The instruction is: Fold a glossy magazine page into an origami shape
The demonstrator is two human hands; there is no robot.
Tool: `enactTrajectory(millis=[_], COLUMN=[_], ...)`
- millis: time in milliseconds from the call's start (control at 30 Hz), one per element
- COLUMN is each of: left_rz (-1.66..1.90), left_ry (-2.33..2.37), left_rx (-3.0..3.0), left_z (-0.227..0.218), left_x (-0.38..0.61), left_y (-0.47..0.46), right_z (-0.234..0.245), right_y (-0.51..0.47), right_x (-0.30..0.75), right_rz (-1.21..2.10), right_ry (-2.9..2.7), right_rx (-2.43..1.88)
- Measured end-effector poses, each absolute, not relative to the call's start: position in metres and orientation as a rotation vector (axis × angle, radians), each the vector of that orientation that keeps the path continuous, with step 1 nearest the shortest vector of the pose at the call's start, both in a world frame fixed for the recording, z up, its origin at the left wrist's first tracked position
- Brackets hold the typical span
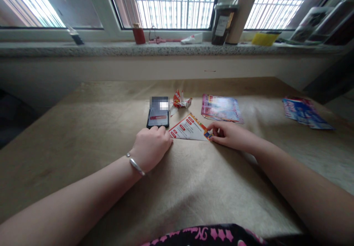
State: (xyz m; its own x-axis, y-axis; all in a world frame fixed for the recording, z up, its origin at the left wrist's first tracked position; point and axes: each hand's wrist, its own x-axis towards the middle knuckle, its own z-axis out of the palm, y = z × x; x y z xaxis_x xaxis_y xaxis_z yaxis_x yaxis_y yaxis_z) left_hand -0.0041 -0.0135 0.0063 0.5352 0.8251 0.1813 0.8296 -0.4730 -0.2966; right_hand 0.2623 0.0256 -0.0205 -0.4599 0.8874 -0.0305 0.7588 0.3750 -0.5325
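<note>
Pinching the right corner of a folded paper triangle (186, 128) in the head view: right hand (221, 134), thumb against fingertips, closed on the colored border strip. Left hand (152, 144) has fingers curled, back up, fingertips at the triangle's left corner. Can't tell if it's gripping that corner or just pressing it; the hand hides its own thumb. Silver bracelet (136, 166) on the left wrist.

Triangle sits around mid-tabletop (69, 139), between the two hands. Long side faces the tabletop's near edge, apex toward the far edge. White face up, red labels and small print, too small to read.

Other stuff on the tabletop: smartphone (158, 117) just beyond the left knuckles, long axis toward the far edge, upper screen pixelated. Red-and-white origami bird (181, 101) right of the phone, between triangle apex and far edge. Stack of printed paper sheets (221, 107) beyond the right hand, glare on the top one. Fanned blue leaflets (306, 113) by the right edge, well apart from the stack.

Past the far edge, windowsill (105, 50) carries a red container (138, 34), a dark labeled jar (222, 24) and a yellow item (264, 38).
</note>
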Motion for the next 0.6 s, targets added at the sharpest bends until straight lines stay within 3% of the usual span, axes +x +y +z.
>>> enactTrajectory(millis=[333, 600], left_rz=[-0.901, -0.597], left_ry=[-1.124, -0.919], left_rx=[-2.617, -2.893], left_z=[-0.017, -0.015], left_x=[-0.01, -0.008], left_y=[-0.002, -0.001], right_z=[-0.019, -0.013], right_y=[0.02, 0.015], right_x=[0.251, 0.25], right_rz=[0.351, 0.462], right_ry=[-2.423, -2.563], right_rx=[-1.088, -0.935])
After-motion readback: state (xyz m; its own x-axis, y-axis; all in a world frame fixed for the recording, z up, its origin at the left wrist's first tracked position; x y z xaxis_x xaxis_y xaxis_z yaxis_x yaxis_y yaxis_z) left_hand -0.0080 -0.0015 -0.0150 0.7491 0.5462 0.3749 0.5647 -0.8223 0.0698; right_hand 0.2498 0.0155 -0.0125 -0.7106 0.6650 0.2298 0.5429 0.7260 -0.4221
